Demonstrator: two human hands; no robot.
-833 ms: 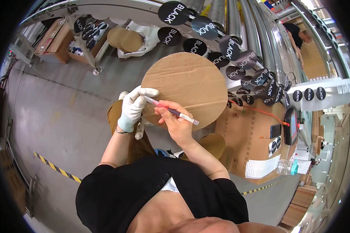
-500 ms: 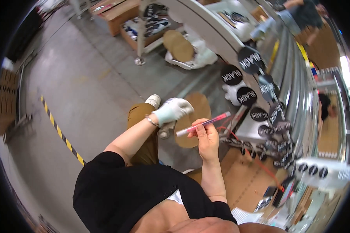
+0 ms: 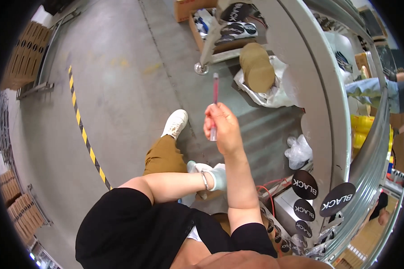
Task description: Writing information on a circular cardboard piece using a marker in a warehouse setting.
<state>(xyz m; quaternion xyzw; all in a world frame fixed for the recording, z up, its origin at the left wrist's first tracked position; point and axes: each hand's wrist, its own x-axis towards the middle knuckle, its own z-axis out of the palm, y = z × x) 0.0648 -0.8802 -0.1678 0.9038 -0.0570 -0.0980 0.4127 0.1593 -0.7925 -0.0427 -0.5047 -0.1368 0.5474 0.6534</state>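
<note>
My bare right hand (image 3: 223,129) is closed round a slim pink pen-like tube (image 3: 216,89) with pale, clear-looking ends. The tube stands nearly upright in the picture, its longer part above my fist and a short end below. My left hand (image 3: 217,177) wears a white glove with a pale green cuff and has a bracelet at the wrist. It lies low, partly behind my right forearm, so its fingers and anything in them are hidden. My white shoe (image 3: 175,123) is on the grey floor beyond it.
A metal roller conveyor (image 3: 368,148) runs along the right, its frame carrying round black stickers (image 3: 305,184). Brown discs (image 3: 257,67) lie on a white bag by a table leg. Cartons (image 3: 29,51) stand far left, near black-yellow floor tape (image 3: 82,125). Another person's sleeve (image 3: 372,92) shows at right.
The view has turned, swinging the conveyor rightward. My right hand has moved up and away with the tube, now upright. My left hand has dropped lower, partly behind my right forearm.
</note>
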